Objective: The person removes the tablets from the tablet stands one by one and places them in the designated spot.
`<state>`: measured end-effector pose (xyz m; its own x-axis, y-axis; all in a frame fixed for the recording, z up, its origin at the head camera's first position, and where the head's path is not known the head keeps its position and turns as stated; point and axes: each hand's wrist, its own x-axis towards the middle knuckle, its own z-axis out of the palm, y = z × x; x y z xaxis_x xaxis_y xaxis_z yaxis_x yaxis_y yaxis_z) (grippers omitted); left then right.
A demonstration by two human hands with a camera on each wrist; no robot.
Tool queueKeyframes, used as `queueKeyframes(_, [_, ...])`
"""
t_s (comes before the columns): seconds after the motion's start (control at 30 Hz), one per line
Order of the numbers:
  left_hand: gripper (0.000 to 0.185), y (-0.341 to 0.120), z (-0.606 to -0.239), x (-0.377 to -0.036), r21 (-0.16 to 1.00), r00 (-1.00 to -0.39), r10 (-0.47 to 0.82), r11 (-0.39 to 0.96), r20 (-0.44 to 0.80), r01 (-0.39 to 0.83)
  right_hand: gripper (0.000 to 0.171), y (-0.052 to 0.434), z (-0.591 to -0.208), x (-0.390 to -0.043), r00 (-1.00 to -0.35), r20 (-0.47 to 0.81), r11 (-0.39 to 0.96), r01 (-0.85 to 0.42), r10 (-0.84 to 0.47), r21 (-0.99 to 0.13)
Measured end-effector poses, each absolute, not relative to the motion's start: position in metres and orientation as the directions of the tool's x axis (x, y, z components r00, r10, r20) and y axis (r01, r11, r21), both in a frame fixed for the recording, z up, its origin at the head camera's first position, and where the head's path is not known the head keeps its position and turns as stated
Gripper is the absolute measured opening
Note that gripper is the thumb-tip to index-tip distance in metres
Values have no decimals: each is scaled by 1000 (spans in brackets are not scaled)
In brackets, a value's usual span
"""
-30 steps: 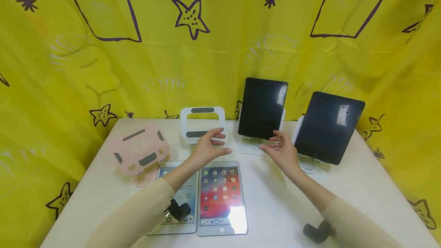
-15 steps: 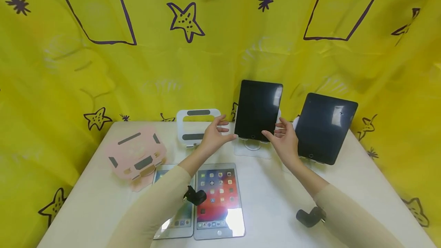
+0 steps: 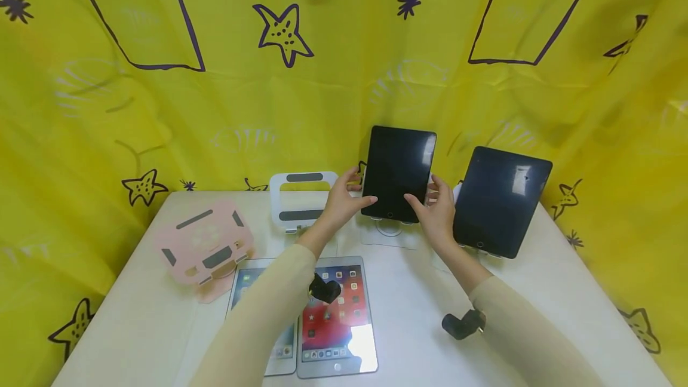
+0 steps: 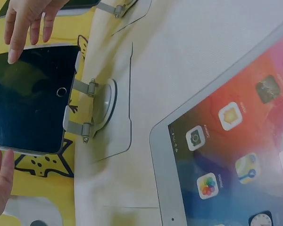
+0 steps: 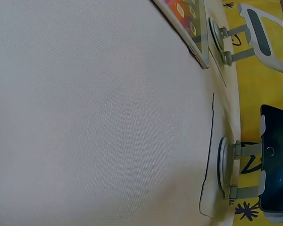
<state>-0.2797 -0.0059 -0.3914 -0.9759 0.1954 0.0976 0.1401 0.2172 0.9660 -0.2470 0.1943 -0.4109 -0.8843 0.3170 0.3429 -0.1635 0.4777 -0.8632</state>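
Note:
A black tablet [image 3: 400, 172] stands upright on a white stand with grey hinged arms [image 4: 82, 87] and a round swivel base [image 4: 104, 106]. My left hand [image 3: 340, 200] is at the tablet's left side, its thumb tip overlapping the lower left edge in the head view. On the other side, my right hand [image 3: 434, 211] has its thumb in front of the lower right of the screen and its fingers beside the right edge. In the left wrist view the left fingertips [image 4: 7, 162] come right up to the tablet's edge. Fingers of both hands look spread and relaxed.
Another black tablet [image 3: 502, 202] leans on a stand to the right. A bare white stand [image 3: 301, 215] and a pink stand [image 3: 206, 240] are on the left. Two white tablets with lit screens, one a red-screened tablet [image 3: 335, 369], lie flat in front. A yellow curtain [image 3: 333, 100] hangs behind.
Both hands have moved toward the middle black tablet and closed in on its two sides. The head view has shifted slightly, so everything sits a little further left.

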Motion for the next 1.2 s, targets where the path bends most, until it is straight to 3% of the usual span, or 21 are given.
queueKeyframes(0.47, [75,6,-402,-288,965,-981,181,237,67,110,70,193,-412,-251,-910,230,482,-39,344,-876])
queueKeyframes(0.9, [68,16,-396,-293,968,-990,124,232,71,99,71,184,-406,-258,-875,210,387,-29,435,-921])
queueKeyframes(1.2, [70,18,-398,-292,971,-988,138,216,75,104,67,185,-408,-258,-886,201,339,-54,418,-939])
